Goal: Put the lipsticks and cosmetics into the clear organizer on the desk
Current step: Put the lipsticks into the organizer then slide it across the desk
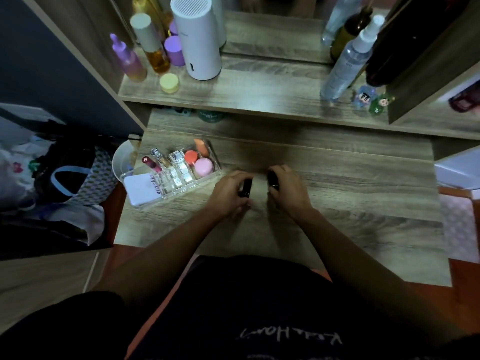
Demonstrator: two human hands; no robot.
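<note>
A wood-grain worktop sits under a raised shelf of bottles, the clear organizer at its left edge, partly filled. Mid-worktop, the left hand grips a black lipstick; the right hand grips another dark tube.
</note>
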